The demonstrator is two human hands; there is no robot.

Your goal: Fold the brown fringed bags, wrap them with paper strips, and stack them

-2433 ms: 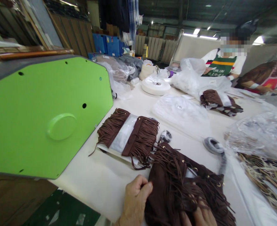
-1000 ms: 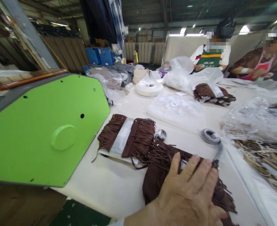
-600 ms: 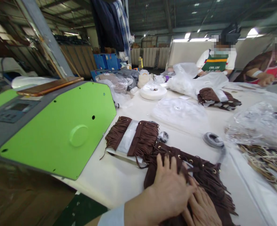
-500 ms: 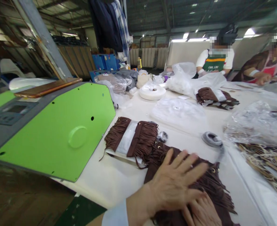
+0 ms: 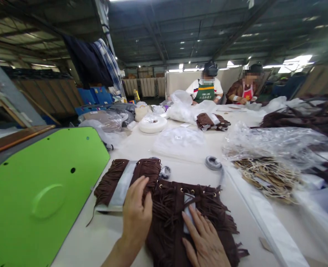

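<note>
A dark brown fringed piece (image 5: 166,230), with metal eyelets along its top edge, lies flat on the table in front of me. It looks like a bag. My right hand (image 5: 205,239) rests on it, fingers stretched out, the fingertips by a pale grey strip (image 5: 190,202) at its middle. To the left is a similar brown fringed bundle (image 5: 111,183) with a whitish band around it. My left hand (image 5: 137,211) is open at that bundle's right side, thumb apart; whether its fingertips touch the fringe I cannot tell.
At left stands a green-sided machine (image 5: 55,193). Farther back are a white tape roll (image 5: 153,124), clear plastic bags (image 5: 180,141) and another banded fringed bundle (image 5: 212,121). Grey coils (image 5: 213,163) and a pile of corded tags (image 5: 266,178) lie to the right. Two co-workers sit behind.
My left hand has moved off the fringed piece, leftward to the banded bundle. My right hand, formerly partly covered, now lies flat in view with the grey strip showing. The view has turned right.
</note>
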